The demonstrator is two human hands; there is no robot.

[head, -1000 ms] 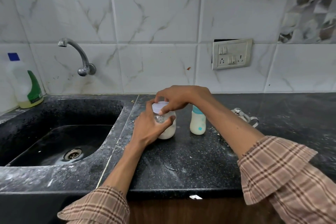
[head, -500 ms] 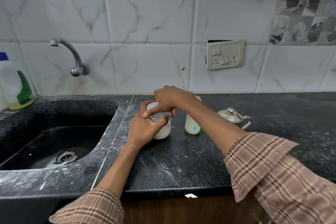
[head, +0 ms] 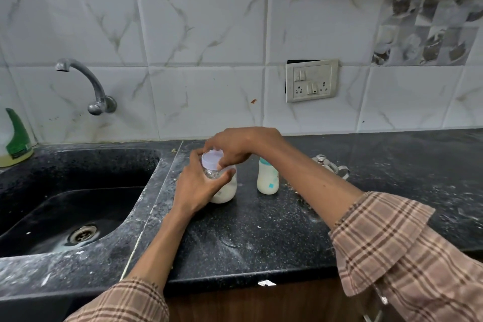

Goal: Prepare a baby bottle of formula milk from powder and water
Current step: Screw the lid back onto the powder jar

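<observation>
We work on the black speckled desk (head: pixel 261 238) that fills the lower half of the frame, with the sink (head: pixel 65 204) at lower left and its tap (head: pixel 86 83) above it. Near the centre stands the powder jar (head: pixel 224 188), upright on the desk, and just to its right, apart from it, the baby bottle (head: pixel 268 178) with milky contents and a teal collar. Our left hand (head: pixel 198 188) wraps the jar's body, thumb and fingers curled round it, while our right hand (head: pixel 235 146) comes over the top, its fingers (head: pixel 222 165) clamped on the pale lid (head: pixel 212 159). We judge this to be a twist of the lid, though we cannot tell whether open or closed. To do it well we hold the jar flat on the desk, keep the lid level, and keep our right forearm off the bottle beside it.
</observation>
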